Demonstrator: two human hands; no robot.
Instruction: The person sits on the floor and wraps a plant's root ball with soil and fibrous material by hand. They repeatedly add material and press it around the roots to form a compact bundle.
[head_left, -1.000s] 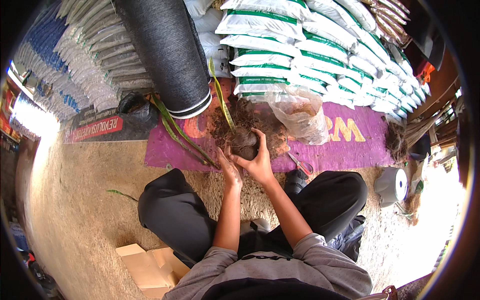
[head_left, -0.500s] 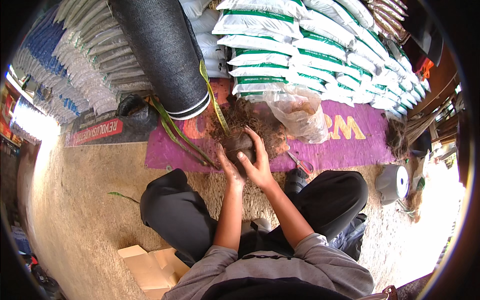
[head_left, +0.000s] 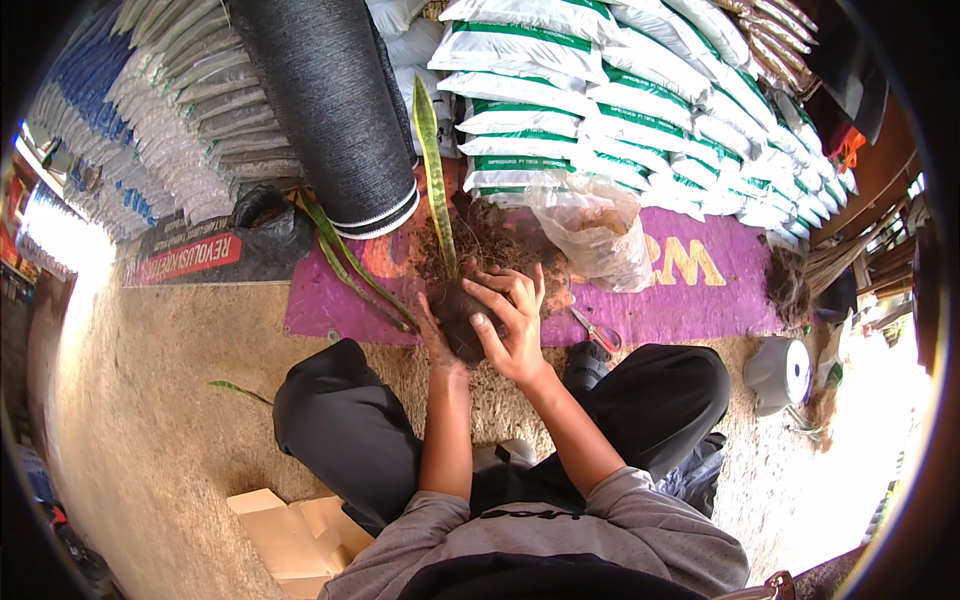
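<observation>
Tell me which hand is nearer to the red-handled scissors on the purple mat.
Right. The right hand lies over the dark pot, on the side facing the scissors, though not touching them. The left hand cups the pot's far side, farther from them.

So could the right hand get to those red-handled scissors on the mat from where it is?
Probably yes. The scissors lie in the open on the purple mat, just right of the right hand, nothing between them. But that hand, like the left hand, is pressed on the dark root ball.
</observation>
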